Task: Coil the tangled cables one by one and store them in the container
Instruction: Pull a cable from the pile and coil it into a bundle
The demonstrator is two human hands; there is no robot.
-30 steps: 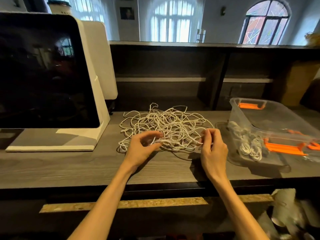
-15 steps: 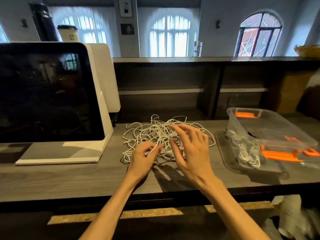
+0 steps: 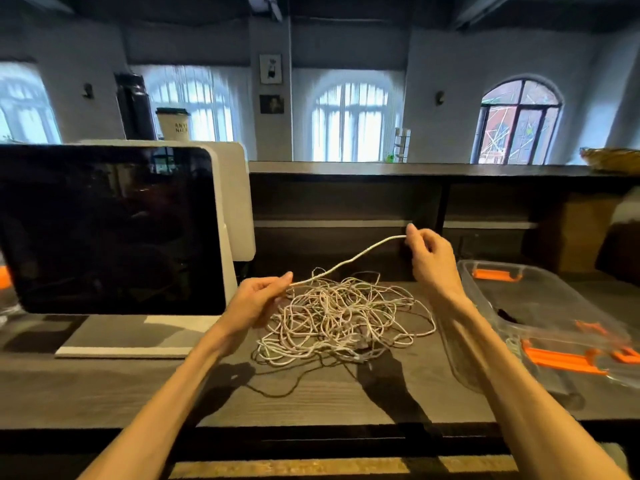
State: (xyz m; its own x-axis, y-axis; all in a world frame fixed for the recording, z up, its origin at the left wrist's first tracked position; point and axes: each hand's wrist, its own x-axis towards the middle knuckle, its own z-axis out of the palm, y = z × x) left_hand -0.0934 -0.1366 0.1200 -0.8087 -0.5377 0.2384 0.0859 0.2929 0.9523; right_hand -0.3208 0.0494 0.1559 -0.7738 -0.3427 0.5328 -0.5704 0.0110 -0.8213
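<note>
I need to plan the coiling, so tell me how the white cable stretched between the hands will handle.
Probably floppy: the white cable sags in a curve between the left hand and the right hand. Likely light, since a fingertip pinch holds it up. Apt to snag, as it seems to run into the tangled pile.

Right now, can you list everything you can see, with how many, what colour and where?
cable pile: one tangle, white, middle of counter
pulled cable: one, white, stretched between both hands above the pile
container: one, clear with orange latches, right of pile
screen: one, black in white stand, left
cup: one, white, behind screen
counter: one, dark wood
left hand: pinches cable
right hand: pinches cable end, raised
</note>
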